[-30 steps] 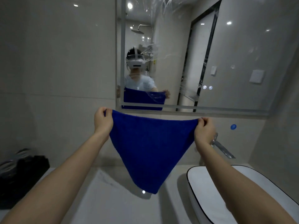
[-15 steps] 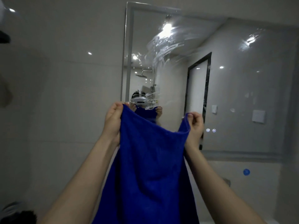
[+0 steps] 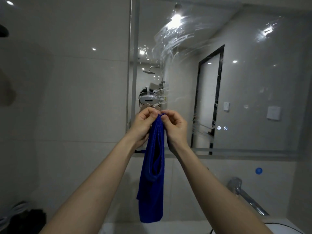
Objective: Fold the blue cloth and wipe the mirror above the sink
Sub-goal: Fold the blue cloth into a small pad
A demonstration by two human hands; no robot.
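The blue cloth (image 3: 152, 183) hangs folded in half lengthwise in front of me, its two top corners brought together. My left hand (image 3: 143, 125) and my right hand (image 3: 174, 127) pinch those corners side by side, fingertips almost touching, at the height of the mirror's lower left part. The mirror (image 3: 236, 85) fills the wall ahead and to the right, with wet streaks and smears near its top. Only the rim of the sink (image 3: 283, 228) shows at the bottom right.
A chrome tap (image 3: 244, 195) juts out at the right above the sink. A dark object (image 3: 22, 220) lies on the counter at bottom left. Pale tiled wall runs left of the mirror. A small blue round sticker (image 3: 258, 170) sits below the mirror.
My hands have come together from wide apart, so the spread cloth now hangs doubled and narrow. The view has tilted up toward the mirror.
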